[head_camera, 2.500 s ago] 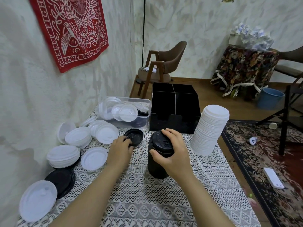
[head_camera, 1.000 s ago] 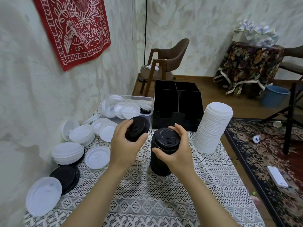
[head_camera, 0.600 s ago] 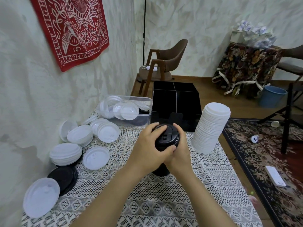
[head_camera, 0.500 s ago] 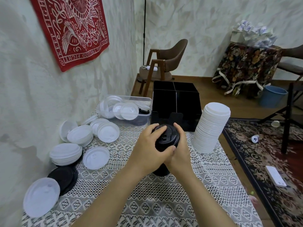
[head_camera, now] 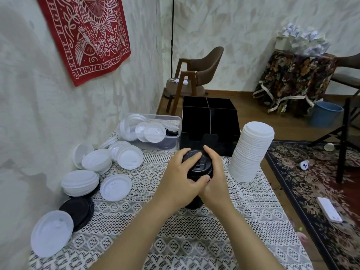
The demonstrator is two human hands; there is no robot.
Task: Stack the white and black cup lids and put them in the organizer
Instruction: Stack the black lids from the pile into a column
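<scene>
At the centre of the lace-covered desk (head_camera: 194,240), a tall black column of nested plastic cup lids (head_camera: 200,166) stands upright between both hands. The left hand (head_camera: 182,184) curls over its top and front. The right hand (head_camera: 215,179) wraps its right side, so both are grasping the column, and we judge they are seating a top lid or squaring the pile.

Just to the right, apart from the hands, a tall tapering stack of white plastic lids (head_camera: 251,152) stands on its own, leaning slightly. We read the white stacking as well under way.

Behind both stacks sits the black four-compartment organizer (head_camera: 224,121). Its interior is dark and we cannot tell for sure, but no lids show in it, so we judge the putting-away not yet begun.

Plenty is left. A clear plastic tub (head_camera: 176,133) beside the organizer holds a jumble of white lids over some dark ones. Loose white lids and short white piles (head_camera: 79,182) lie along the wall at the left. A low pile of black lids (head_camera: 81,210) sits partly under a large white lid (head_camera: 51,232) at the desk's near left edge, well apart from the black column.
</scene>
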